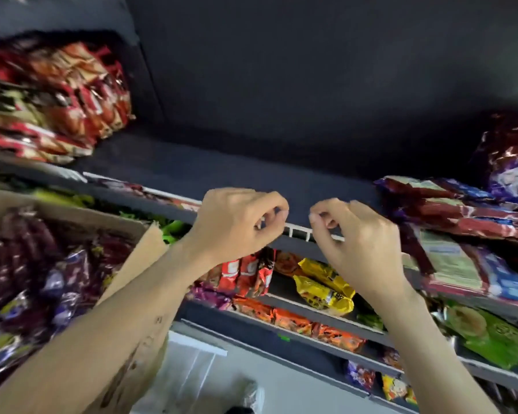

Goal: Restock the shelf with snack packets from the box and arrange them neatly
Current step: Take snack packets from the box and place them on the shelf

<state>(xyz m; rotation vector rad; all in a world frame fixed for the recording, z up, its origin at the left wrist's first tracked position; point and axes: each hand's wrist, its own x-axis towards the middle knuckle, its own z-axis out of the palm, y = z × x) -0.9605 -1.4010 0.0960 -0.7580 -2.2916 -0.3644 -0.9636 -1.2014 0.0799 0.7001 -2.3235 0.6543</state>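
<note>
A: Where are your hands rn?

B: Both up at the front edge of the shelf (281,186). Your left hand (237,225) and right hand (362,237) have fingers loosely curled, thumb near fingertips, and I see nothing in either. Empty, far as I can tell.

A: And the stock?

B: Snack packets (51,282) sit in the cardboard box (150,252) just left of your left forearm, purple and maroon foil. More of the same lie stacked on the shelf at right (449,204), some tilted and hanging over the edge.

A: How'll they handle?

B: Prob light, soft and crinkly, foil likely slippery. Contents may crush, so don't squeeze the middle. I'd take each by a sealed end or flat across both faces, a few at a time.

A: Anything you can't make out?

B: Plenty. The frame's blurred, esp. the red packets (60,97) top left, so labels are unreadable. The box runs off the left edge and your arm covers part of it, so count's unknown. Can't tell how deep the shelf goes in that dark gap.
</note>
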